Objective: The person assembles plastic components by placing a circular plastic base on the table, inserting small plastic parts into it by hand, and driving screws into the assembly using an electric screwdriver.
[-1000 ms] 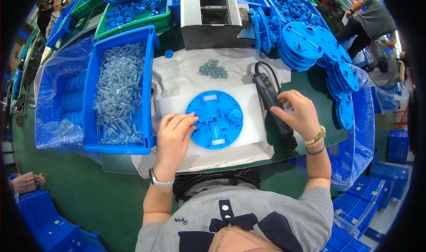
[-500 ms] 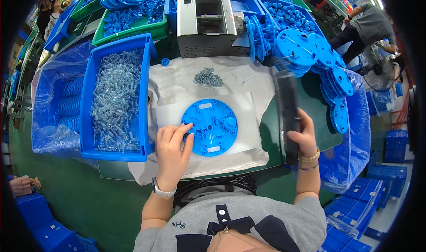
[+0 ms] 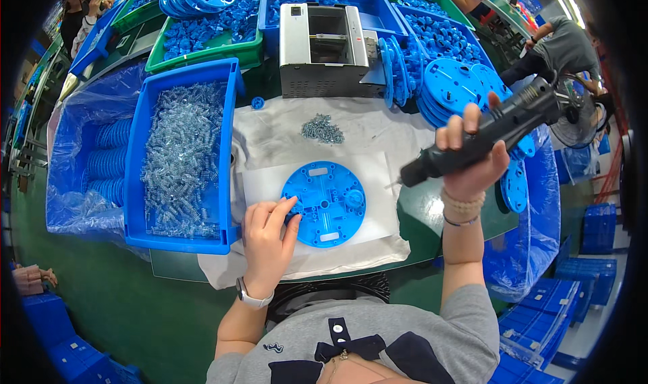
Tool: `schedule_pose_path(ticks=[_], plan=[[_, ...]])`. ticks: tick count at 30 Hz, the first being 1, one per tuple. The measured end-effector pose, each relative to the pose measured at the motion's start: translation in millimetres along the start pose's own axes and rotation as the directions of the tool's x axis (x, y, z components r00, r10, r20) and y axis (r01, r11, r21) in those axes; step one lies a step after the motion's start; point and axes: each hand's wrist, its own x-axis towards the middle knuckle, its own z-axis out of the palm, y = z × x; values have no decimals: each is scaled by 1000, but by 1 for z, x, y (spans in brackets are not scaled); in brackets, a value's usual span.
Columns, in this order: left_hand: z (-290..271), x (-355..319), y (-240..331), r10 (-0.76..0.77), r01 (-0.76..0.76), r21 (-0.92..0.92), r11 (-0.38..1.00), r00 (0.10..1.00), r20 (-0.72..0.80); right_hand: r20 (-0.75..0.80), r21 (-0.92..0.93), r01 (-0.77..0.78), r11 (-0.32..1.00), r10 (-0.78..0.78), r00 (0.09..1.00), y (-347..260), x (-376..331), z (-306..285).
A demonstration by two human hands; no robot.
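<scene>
A round blue plastic disc (image 3: 331,223) with ribs, posts and two slots lies flat on a white sheet (image 3: 381,181). At its left edge my left hand (image 3: 268,230) pinches a small blue plastic part (image 3: 295,207) between thumb and forefinger, resting on the disc. My right hand (image 3: 472,164) is wrapped round a black electric screwdriver (image 3: 523,108), held in the air right of the disc. The screwdriver is tilted, its thin bit pointing down and left, apart from the disc. A small pile of screws (image 3: 322,129) lies on the cloth beyond the disc.
On the left stands a blue bin (image 3: 179,242) full of metal springs. A grey metal machine (image 3: 324,81) stands at the back, before bins of small blue parts. Stacked blue discs (image 3: 449,83) line the right side. A fan (image 3: 574,117) and a person (image 3: 570,46) are farther right.
My right hand has raised the screwdriver and swung it from upright to a slant, bit toward the disc. My left hand stays at the disc's left edge. The whole view has shifted slightly.
</scene>
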Motion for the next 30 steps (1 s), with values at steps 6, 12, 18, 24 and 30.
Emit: schedule_pose_path(ticks=[6,12,18,24,30], plan=[[-2,0,-4,-10,8,-72,997,1000,-19,23,-252,105,962,-103,994,55,30,38],[-2,0,-3,-21,19,-112,994,1000,-11,57,-250,194,948,-186,981,95,34,30],[-5,2,-3,-32,31,-113,993,1000,0,9,-320,143,937,-148,989,104,32,25],[-4,3,-3,-31,31,-112,993,1000,2,41,-241,155,958,-150,988,110,32,23],[-3,3,-3,-31,30,-109,994,1000,-1,27,-248,156,956,-154,988,110,30,24]])
